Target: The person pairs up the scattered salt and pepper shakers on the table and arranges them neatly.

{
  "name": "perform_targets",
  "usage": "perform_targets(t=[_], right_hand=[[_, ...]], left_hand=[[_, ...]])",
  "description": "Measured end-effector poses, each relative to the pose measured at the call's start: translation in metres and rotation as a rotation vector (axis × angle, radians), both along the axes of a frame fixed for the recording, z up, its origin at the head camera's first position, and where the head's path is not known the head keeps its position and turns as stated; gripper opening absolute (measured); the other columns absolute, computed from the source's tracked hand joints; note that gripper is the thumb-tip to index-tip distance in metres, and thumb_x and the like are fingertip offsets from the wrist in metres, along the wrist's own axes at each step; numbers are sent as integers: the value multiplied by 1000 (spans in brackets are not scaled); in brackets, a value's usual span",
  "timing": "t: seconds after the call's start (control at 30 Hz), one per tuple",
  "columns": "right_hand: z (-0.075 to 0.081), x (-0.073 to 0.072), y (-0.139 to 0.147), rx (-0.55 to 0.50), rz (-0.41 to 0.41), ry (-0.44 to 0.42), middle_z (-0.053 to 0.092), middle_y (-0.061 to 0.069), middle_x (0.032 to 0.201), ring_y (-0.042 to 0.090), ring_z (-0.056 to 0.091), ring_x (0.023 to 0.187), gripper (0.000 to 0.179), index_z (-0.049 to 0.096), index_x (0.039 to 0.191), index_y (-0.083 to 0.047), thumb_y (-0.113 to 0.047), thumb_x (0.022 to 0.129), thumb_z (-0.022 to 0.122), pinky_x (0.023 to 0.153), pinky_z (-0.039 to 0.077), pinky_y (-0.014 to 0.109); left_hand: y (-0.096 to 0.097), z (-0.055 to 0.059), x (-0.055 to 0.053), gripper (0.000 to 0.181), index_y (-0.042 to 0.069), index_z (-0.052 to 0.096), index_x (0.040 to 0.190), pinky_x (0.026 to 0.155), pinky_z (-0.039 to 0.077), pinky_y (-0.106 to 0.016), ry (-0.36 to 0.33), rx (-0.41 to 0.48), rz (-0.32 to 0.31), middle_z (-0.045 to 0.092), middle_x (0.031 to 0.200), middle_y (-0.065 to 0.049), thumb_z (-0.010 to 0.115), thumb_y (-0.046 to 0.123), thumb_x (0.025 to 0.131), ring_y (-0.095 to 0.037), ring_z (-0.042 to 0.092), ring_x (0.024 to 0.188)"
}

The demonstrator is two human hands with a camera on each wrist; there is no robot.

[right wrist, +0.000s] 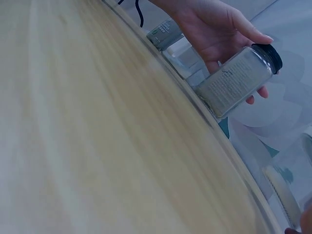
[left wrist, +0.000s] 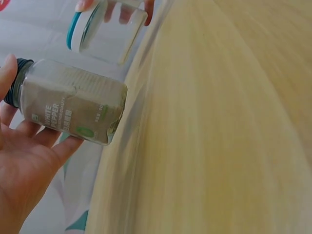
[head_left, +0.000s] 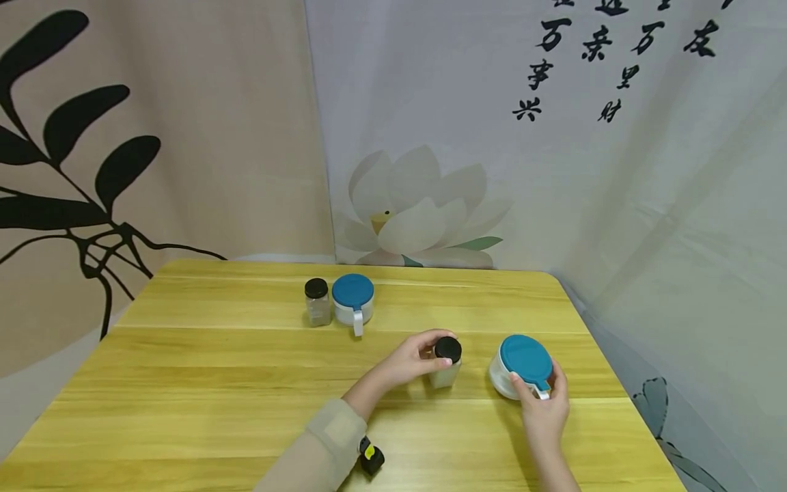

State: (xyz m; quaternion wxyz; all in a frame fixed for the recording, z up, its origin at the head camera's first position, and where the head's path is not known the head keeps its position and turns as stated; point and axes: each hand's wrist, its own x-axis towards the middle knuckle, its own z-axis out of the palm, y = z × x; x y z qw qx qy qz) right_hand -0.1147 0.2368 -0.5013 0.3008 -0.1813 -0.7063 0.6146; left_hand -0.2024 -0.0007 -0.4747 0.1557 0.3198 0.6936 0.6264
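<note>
A sleeve (head_left: pixel 322 444) lay nearest, the left hand (head_left: pixel 410 361) gripped a pepper jar (head_left: pixel 445 376), right of that jar the right hand (head_left: pixel 548 413) held a blue-lidded pot (head_left: pixel 525 359); beyond that jar, leftward, stood a second pot (head_left: pixel 353 295), second jar (head_left: pixel 318 309).

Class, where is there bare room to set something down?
Bare: the wooden table left of the left sleeve and rear black-capped jar; its back right corner, behind the blue-lidded jar the right hand holds. Crowded: around the left hand and white pepper jar.
</note>
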Motion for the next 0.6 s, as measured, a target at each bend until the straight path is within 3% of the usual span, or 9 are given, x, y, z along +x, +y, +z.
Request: perform_targets(t=[0.33, 0.6], right_hand=[[0, 0, 4, 23, -20, -22, 46, 2, 120, 15, 40, 111, 74, 42, 141, -4, -7, 78, 80, 80, 38, 7], [-2, -1, 5, 34, -39, -34, 46, 1, 122, 15, 39, 113, 73, 42, 141, -5, -12, 79, 80, 80, 37, 7]], left_hand=[[13, -2, -4, 42, 6, 55, 132, 94, 42, -31, 27, 16, -34, 56, 129, -4, 66, 11, 92, -14, 53, 112], [21, -3, -7, 44, 6, 53, 134, 94, 42, -28, 2, -1, -55, 56, 130, -1, 66, 12, 92, -11, 54, 112]])
